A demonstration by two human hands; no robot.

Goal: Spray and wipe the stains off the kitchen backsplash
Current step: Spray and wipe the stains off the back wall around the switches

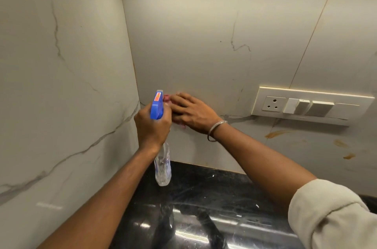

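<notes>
Your flat right hand presses the pink cloth left of the switch panel, while your left hand grips the spray bottle, ready to respray.

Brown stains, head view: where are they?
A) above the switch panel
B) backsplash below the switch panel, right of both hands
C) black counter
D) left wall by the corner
B: the brown stains streak the backsplash under the switch panel. That is to the right of the right hand, flat on the pink cloth, and of the left hand, gripping the spray bottle.
</notes>
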